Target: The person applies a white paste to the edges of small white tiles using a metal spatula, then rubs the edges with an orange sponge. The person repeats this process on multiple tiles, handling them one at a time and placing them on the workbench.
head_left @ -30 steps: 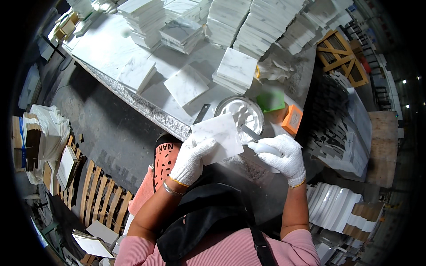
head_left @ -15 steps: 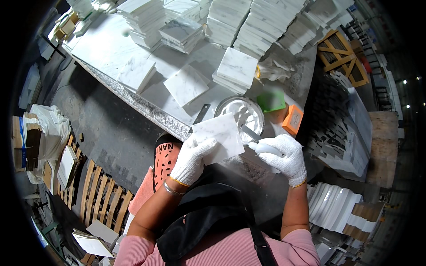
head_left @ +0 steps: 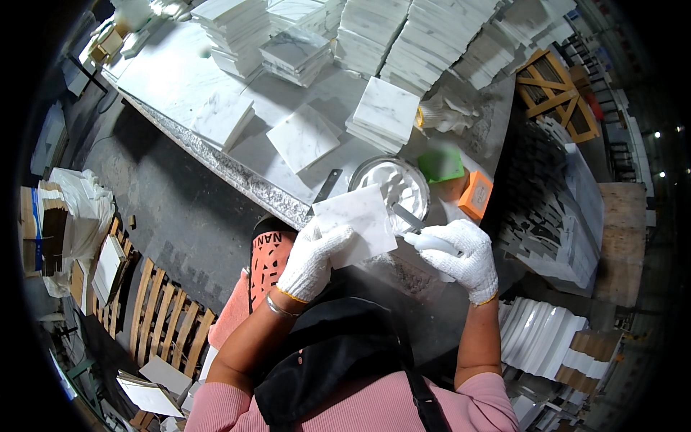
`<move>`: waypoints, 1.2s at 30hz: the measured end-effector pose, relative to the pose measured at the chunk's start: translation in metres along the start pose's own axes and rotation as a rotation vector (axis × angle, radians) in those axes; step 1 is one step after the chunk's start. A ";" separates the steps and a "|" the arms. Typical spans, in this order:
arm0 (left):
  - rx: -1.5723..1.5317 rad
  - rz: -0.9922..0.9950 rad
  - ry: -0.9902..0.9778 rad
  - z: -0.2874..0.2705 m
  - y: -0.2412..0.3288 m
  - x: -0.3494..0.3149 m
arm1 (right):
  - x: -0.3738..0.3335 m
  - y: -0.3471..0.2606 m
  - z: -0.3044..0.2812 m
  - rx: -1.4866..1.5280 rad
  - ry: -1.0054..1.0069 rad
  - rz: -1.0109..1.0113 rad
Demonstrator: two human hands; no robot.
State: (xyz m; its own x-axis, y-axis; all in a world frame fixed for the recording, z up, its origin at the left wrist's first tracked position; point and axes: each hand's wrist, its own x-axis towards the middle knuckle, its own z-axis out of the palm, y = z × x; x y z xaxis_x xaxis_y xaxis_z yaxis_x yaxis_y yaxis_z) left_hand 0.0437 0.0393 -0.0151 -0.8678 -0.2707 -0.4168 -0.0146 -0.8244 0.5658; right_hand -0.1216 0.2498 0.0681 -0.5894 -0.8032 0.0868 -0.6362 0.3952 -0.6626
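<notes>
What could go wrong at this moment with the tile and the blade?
The left hand pinches the white marble tile by one corner only, so it may slip or tip. The right hand holds a putty knife close to the tile's edge and might chip it. The bowl of white paste sits just beyond and may get knocked.

We could not see the lower corner of the white tile (head_left: pixel 358 223); the left hand (head_left: pixel 311 261) covered it. The scraper (head_left: pixel 417 225) showed only its blade, the handle buried in the right hand (head_left: pixel 464 253). The tile also hid the near rim of the round tub (head_left: pixel 394 183). The far tile stacks (head_left: pixel 432 36) ran off the top edge. Items on the dim floor at left (head_left: pixel 65 223) were too small to identify.
</notes>
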 end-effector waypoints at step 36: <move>-0.021 -0.009 0.031 0.004 0.003 0.000 | 0.006 -0.003 -0.001 -0.050 -0.023 0.002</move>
State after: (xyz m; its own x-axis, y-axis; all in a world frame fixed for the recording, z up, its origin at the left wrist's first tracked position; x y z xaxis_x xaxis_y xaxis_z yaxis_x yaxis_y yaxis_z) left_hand 0.0417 0.0384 -0.0108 -0.8516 -0.2782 -0.4443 -0.0117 -0.8373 0.5466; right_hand -0.1235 0.2445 0.0715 -0.5795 -0.8122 0.0675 -0.6594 0.4186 -0.6244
